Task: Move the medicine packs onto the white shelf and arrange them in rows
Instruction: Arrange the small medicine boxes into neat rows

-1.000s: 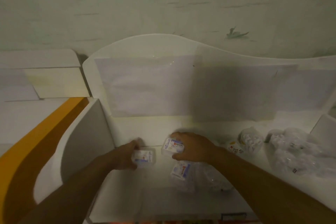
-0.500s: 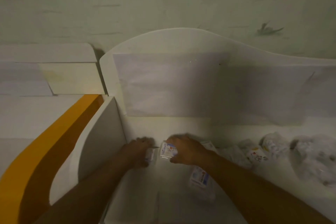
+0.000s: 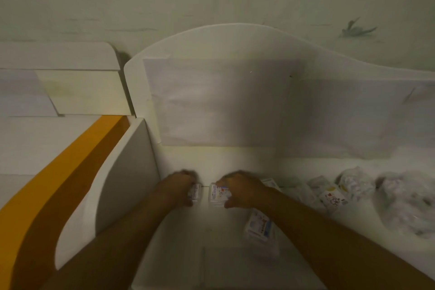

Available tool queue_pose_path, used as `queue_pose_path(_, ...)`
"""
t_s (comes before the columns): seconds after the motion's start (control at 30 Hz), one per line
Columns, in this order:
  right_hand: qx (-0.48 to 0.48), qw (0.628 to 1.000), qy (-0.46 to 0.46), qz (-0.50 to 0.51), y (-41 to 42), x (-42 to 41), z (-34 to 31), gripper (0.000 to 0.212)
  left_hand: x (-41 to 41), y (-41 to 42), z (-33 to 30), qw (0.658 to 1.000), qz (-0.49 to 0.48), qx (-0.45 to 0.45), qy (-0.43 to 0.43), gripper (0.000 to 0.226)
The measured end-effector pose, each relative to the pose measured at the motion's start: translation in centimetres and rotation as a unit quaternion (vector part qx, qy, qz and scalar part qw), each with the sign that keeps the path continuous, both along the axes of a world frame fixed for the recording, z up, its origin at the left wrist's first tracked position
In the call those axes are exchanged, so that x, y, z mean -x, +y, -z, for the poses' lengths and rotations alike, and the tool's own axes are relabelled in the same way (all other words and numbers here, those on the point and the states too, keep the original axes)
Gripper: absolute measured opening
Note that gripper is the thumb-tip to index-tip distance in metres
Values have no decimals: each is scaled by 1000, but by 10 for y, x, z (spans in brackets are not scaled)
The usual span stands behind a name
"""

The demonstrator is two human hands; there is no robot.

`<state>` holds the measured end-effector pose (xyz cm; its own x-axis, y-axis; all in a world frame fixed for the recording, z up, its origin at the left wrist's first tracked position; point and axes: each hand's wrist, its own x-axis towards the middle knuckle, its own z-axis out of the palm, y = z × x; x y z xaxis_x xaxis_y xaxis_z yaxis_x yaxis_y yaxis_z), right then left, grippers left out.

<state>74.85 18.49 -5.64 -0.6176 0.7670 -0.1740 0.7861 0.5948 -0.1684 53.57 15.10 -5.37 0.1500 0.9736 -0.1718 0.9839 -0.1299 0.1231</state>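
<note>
Two medicine packs sat side by side on the white shelf (image 3: 235, 155), one under each hand, a narrow gap between them. Left hand (image 3: 180, 187) curled over the left pack (image 3: 196, 192), fingers at its far edge, thumb at the near edge. Right hand (image 3: 239, 189) gripped the right pack (image 3: 217, 194) the same way. Both packs were small, white, clear-wrapped, with blue and red print; long axes ran roughly front to back, toward the shelf's back panel (image 3: 211, 101). A third pack (image 3: 260, 225) lay flat nearer the front edge, under the right forearm, long axis also roughly front to back, tilted slightly. Further right, at least three more wrapped packs (image 3: 332, 195) lay loose and unaligned beside crumpled clear plastic (image 3: 409, 205); blur prevented an exact count. An orange-edged panel (image 3: 58, 183) stood to the left.
</note>
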Motion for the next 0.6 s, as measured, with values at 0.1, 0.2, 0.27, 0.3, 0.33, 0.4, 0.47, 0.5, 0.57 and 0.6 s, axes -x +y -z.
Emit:
queue_pose_path(0.1,-21,1000,-15,-9,-1,-1,0,71,-1,-1,-2,1000,-4,4,5,60)
queue_pose_path(0.2,-29,999,-13,-6,-1,-2,3,71,-1,-4,-5,1000,-17,6,22,62)
queue_pose_path(0.27,-36,999,-14,-6,-1,-2,4,71,-2,-5,-6,999,-23,7,39,61)
queue_pose_path(0.3,-38,999,-14,-6,0,-2,5,71,-3,-6,-7,999,-26,8,44,61)
queue_pose_path(0.33,-37,999,-14,-5,-1,-2,6,70,-3,-7,-8,998,-29,10,47,61)
queue_pose_path(0.4,-43,999,-14,-7,-2,-3,7,70,-4,-9,-9,998,-29,7,60,63)
queue_pose_path(0.47,-46,999,-18,-11,-5,-4,3,71,-7,-11,-12,997,-29,9,75,69)
queue_pose_path(0.5,-47,999,-11,-11,-7,-6,0,72,-8,-12,-14,997,-33,10,75,74)
queue_pose_path(0.57,-38,999,17,3,-9,-13,-12,68,-13,-13,-20,998,-42,2,54,78)
queue_pose_path(0.6,-36,999,35,11,-8,-19,-18,64,-16,-13,-23,998,-41,-8,36,74)
